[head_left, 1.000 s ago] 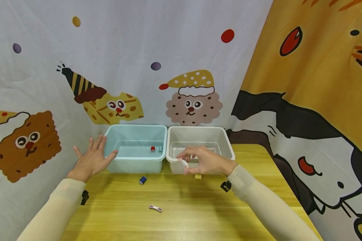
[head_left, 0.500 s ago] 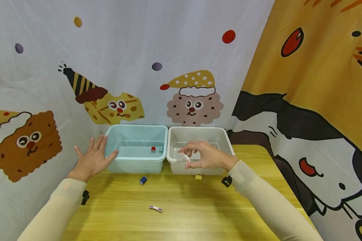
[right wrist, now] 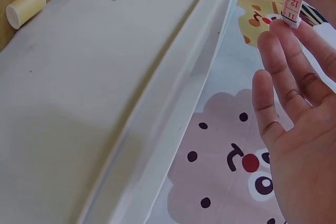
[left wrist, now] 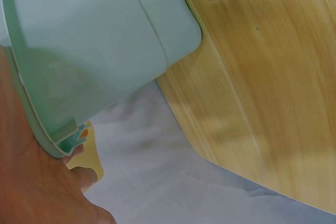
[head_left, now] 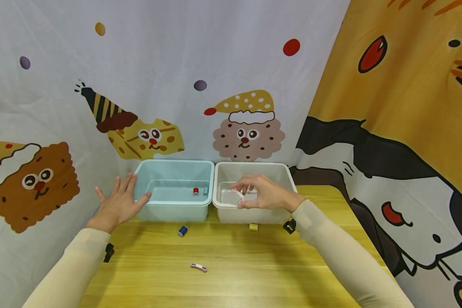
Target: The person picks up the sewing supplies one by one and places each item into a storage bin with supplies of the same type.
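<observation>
My right hand [head_left: 267, 193] pinches a folded white tape measure [head_left: 238, 194] between thumb and fingertips, over the near left part of the grey bin [head_left: 262, 216]. In the right wrist view, red numbers show on the tape measure [right wrist: 292, 7]. My left hand [head_left: 117, 203] is spread, fingers straight, at the left rim of the light blue bin [head_left: 173, 213]. In the left wrist view the hand [left wrist: 42, 187] touches that rim. A red thread spool [head_left: 195, 191] and a light blue one [head_left: 205, 191] lie inside the blue bin. Something small and pale in the grey bin is mostly hidden by my right hand.
On the wooden table [head_left: 146, 278] lie a blue thread spool [head_left: 182, 231], a yellow thread spool [head_left: 253, 227] against the grey bin's front, and a folded purple tape [head_left: 198, 267] nearer me. A printed curtain [head_left: 158, 64] hangs behind the bins.
My right hand has moved slightly farther away from me with the tape measure, from the grey bin's near rim to over its inside. The left hand has stayed still.
</observation>
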Tool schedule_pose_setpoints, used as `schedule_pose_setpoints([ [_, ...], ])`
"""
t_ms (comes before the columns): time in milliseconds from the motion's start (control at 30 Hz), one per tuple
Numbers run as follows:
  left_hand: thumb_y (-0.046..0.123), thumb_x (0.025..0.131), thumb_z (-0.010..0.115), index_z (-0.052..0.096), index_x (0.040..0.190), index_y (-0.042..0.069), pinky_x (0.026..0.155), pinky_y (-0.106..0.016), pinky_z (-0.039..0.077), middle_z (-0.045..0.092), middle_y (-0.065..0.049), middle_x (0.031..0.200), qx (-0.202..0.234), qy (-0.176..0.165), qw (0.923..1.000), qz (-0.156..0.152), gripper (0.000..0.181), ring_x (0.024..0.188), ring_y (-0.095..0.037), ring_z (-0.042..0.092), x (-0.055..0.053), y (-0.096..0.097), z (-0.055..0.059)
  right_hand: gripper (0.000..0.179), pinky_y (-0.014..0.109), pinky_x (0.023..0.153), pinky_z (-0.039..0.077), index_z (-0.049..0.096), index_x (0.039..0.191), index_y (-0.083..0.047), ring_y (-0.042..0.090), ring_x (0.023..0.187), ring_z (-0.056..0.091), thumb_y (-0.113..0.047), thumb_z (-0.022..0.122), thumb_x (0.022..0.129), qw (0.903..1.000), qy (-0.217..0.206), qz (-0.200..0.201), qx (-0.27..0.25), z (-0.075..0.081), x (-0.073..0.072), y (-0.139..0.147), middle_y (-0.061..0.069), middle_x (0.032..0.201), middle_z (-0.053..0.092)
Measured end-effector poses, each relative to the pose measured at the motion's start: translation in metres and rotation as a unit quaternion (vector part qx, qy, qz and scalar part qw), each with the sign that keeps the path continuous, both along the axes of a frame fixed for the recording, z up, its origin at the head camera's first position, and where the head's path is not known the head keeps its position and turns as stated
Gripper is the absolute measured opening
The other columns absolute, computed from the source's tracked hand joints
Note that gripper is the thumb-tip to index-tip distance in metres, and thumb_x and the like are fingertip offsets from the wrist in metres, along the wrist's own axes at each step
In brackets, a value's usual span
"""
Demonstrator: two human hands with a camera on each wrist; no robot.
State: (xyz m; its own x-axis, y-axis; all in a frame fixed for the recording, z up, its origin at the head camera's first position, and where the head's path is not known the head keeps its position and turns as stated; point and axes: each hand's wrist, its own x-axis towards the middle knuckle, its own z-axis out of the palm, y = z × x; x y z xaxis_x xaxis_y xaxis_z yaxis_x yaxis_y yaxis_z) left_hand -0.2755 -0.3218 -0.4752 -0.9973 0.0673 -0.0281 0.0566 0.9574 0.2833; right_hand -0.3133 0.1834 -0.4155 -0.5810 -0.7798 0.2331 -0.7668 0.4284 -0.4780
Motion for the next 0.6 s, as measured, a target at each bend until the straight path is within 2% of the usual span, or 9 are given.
schedule_pose_setpoints([
  [267, 0.089, 0.112, 0.032, 0.004, 0.186, 0.0, 0.12, -0.101, -0.02, -0.003, -0.028, 0.195, -0.002, 0.001, 1.0, 0.001, 0.119, 0.178, -0.065, -0.006, 0.0, 0.0, -0.001, 0.056, 0.055, 0.099, 0.069, 0.08, 0.149, -0.021, 0.012, 0.106, 0.078, -0.028, 0.099, 0.097, 1.0, -0.003, -0.003, 0.0, 0.003, -0.006, -0.001, -0.009, 0.123, 0.082],
  [600, 0.09, 0.112, 0.031, 0.004, 0.187, 0.001, 0.12, -0.101, -0.021, -0.003, -0.028, 0.195, -0.004, 0.003, 1.0, 0.002, 0.119, 0.178, -0.064, -0.006, -0.003, -0.001, -0.003, 0.056, 0.051, 0.099, 0.068, 0.08, 0.149, -0.019, 0.011, 0.106, 0.077, -0.027, 0.099, 0.097, 0.9999, -0.006, -0.009, 0.0, 0.004, -0.013, 0.0, 0.001, 0.125, 0.084],
])
